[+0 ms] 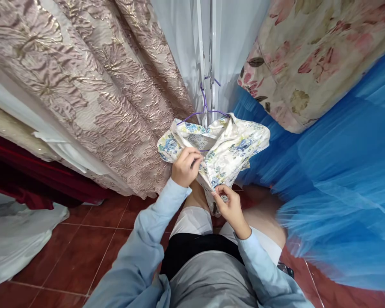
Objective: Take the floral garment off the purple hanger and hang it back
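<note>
Apparent clothing shop or storeroom, hanging brocade point(93, 90), blue tulle point(346, 184)

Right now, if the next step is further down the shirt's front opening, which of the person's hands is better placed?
Probably the right hand. Its thumb and finger pinch the floral shirt lower on its front edge; the left hand sits higher along the opening, nearer the purple hanger.

The floral shirt point(242, 141) is matt cloth, its purple hanger point(205, 105) smooth; the pink brocade point(115, 90) is crinkled with a metallic sheen, blue tulle point(346, 196) gauzy, floor tiles point(69, 252) smooth.
</note>
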Motion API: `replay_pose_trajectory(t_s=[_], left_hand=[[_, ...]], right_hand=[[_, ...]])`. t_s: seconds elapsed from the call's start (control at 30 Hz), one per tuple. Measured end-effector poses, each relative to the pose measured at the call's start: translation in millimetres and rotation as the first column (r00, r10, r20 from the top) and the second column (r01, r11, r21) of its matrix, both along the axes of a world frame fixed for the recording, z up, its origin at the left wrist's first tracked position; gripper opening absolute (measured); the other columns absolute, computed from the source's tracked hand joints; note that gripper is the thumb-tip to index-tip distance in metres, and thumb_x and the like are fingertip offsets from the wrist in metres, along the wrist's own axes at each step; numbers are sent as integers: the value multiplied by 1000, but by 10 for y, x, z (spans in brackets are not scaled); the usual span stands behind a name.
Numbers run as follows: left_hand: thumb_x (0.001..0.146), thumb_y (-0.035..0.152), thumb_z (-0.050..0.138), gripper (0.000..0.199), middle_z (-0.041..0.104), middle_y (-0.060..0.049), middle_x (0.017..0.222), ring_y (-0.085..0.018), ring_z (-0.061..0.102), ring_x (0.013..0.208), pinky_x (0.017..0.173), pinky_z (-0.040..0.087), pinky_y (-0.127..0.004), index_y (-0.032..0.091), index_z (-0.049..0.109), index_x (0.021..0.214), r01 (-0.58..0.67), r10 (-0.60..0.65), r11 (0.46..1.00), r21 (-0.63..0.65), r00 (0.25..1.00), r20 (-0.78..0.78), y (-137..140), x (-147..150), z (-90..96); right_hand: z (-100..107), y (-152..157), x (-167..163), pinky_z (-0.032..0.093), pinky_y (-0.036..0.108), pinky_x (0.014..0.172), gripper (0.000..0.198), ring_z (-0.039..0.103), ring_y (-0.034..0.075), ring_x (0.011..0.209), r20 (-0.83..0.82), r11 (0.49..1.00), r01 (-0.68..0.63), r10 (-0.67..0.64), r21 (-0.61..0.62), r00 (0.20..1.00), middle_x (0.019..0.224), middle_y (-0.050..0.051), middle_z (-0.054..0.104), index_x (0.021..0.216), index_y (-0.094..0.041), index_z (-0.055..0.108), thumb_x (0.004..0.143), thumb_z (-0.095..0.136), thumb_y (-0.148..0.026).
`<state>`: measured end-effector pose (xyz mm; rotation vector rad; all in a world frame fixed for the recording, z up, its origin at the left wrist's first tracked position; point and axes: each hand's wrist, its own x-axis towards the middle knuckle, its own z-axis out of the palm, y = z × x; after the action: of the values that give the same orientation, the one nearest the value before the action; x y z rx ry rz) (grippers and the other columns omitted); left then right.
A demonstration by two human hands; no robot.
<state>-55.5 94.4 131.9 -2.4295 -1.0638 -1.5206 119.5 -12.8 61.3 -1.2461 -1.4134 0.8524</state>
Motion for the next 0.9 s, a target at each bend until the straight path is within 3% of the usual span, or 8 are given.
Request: replay_pose_trajectory(t_s=[0.17, 0.27, 0.37, 0.43, 0.53, 0.7, 0.8, 0.9], left_hand=[[101, 31, 57, 20, 67, -10, 106, -23, 64, 105, 94, 53, -41, 17, 63, 89, -21, 23, 997, 75, 999, -28, 681, 124, 638], [103, 37, 55, 24, 68, -9, 107, -24, 63, 108, 100, 48, -43, 16, 62, 92, -13, 16, 999, 43, 996, -84, 852, 210, 802], [105, 36, 51, 24, 69, -6, 97, -20, 66, 96, 94, 50, -37, 16, 61, 96, 30, -37, 999, -41, 986, -163, 792, 221, 767], [105, 33, 51, 21, 69, -5, 91, -18, 66, 86, 84, 51, -32, 16, 61, 98, 51, -63, 996, -76, 984, -167, 693, 185, 700], [104, 31, 54, 17, 70, -5, 89, -17, 68, 84, 79, 51, -29, 16, 61, 98, 80, -91, 994, -77, 986, -142, 554, 117, 637], [101, 16, 52, 13, 73, -7, 104, -17, 71, 97, 89, 54, -30, 16, 62, 110, 192, -211, 974, -119, 963, -168, 435, 57, 636], [99, 10, 50, 21, 72, -8, 108, -19, 71, 102, 91, 55, -32, 16, 60, 117, 208, -231, 969, -136, 955, -185, 424, 18, 628], [98, 10, 51, 19, 71, -7, 106, -18, 71, 100, 91, 55, -32, 17, 59, 114, 206, -223, 971, -125, 964, -144, 441, -2, 620]], right_hand=[[-67, -113, 79, 49, 33, 75, 20, 63, 22, 78, -16, 999, 33, -33, 4, 999, 80, 5, 67, 85, -22, 63, 94, 62, -39], [-194, -167, 127, 49, 33, 72, 22, 62, 21, 77, -7, 999, 34, -34, -12, 999, 79, 5, 66, 83, -22, 62, 94, 63, -41], [-229, -139, 185, 50, 33, 73, 22, 63, 22, 79, -15, 999, 45, -46, -30, 999, 82, 5, 67, 89, -22, 63, 94, 64, -43], [-115, -32, 219, 51, 34, 76, 23, 64, 21, 81, -48, 996, 89, -90, -8, 995, 87, 5, 68, 96, -22, 64, 93, 66, -44], [269, 293, 215, 49, 34, 76, 24, 61, 20, 79, -69, 993, 79, -73, 84, 995, 84, 5, 68, 90, -21, 65, 94, 65, -45], [908, 1028, 7, 47, 30, 67, 37, 59, 18, 71, -143, 984, -48, 73, 171, 987, 78, 4, 68, 86, -18, 68, 93, 64, -54], [1012, 1269, -106, 42, 28, 60, 42, 53, 15, 62, -143, 981, -36, 64, 189, 988, 68, 2, 62, 76, -18, 64, 90, 65, -58], [983, 1298, -134, 40, 28, 58, 45, 51, 14, 60, -130, 964, -61, 97, 259, 987, 64, 1, 59, 71, -19, 60, 92, 63, -59]])
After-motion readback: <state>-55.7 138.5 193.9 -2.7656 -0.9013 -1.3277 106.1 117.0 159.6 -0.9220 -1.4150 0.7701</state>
